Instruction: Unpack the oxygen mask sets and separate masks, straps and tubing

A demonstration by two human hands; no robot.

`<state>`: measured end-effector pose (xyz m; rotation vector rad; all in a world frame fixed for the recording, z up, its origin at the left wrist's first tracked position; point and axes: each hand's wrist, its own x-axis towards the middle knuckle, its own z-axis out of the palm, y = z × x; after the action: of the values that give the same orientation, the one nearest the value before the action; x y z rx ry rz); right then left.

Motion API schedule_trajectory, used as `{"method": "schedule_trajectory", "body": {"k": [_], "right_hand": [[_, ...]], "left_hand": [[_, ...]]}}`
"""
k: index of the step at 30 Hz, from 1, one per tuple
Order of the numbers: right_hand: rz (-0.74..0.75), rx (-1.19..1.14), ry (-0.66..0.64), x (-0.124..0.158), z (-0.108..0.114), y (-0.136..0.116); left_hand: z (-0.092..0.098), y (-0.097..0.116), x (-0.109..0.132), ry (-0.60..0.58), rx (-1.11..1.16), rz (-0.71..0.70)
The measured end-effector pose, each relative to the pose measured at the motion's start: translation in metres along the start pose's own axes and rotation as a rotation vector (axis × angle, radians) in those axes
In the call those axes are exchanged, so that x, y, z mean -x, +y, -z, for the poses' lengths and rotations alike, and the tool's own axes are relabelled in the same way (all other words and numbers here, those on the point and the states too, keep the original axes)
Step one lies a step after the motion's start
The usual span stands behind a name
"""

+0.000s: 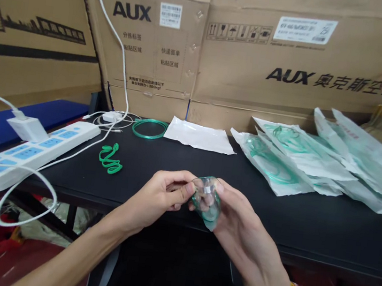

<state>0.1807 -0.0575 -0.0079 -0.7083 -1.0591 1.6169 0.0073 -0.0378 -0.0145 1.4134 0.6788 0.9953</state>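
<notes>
Both of my hands hold a clear green-tinted plastic mask point(208, 201) over the front edge of the black table point(187, 171). My left hand point(160, 195) pinches its left rim with thumb and fingers. My right hand point(237, 220) cups it from the right and below, fingers wrapped round it. A small metal strip shows on the mask's top edge.
A green elastic strap point(110, 158) lies left of my hands; a green tubing coil point(149, 128) and an empty white pouch point(199, 137) sit further back. Several sealed pouches point(317, 156) are stacked at right. A white power strip point(26, 150) with cables overhangs at left. Cardboard boxes point(260, 53) stand behind.
</notes>
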Motion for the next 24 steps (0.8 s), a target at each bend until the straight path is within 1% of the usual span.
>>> {"method": "schedule_trajectory", "body": {"k": [4, 7, 11, 14, 17, 20, 22, 24], "right_hand": [[-0.094, -0.042, -0.034, -0.001, 0.0, -0.002], [-0.136, -0.066, -0.044, 0.0, 0.0, -0.002], [-0.115, -0.032, -0.018, 0.001, 0.0, -0.003], [-0.106, -0.006, -0.004, -0.001, 0.002, -0.005], [-0.117, -0.033, -0.002, -0.005, 0.005, -0.008], [-0.13, -0.048, -0.003, -0.008, 0.01, -0.01], [-0.128, 0.013, -0.011, -0.009, 0.013, -0.011], [-0.057, 0.149, 0.042, -0.008, 0.016, -0.01]], "left_hand": [[-0.003, -0.001, 0.002, -0.008, 0.049, 0.051], [-0.004, -0.003, 0.003, -0.01, 0.091, 0.025], [-0.001, -0.004, 0.002, -0.016, 0.113, 0.028], [0.0, -0.004, 0.001, 0.01, 0.083, 0.027], [0.0, -0.003, 0.001, 0.03, 0.046, -0.002], [-0.001, -0.002, 0.001, 0.006, 0.008, -0.009], [-0.003, -0.002, 0.001, -0.02, -0.019, 0.019], [-0.004, -0.004, 0.0, 0.001, -0.045, 0.052]]}}
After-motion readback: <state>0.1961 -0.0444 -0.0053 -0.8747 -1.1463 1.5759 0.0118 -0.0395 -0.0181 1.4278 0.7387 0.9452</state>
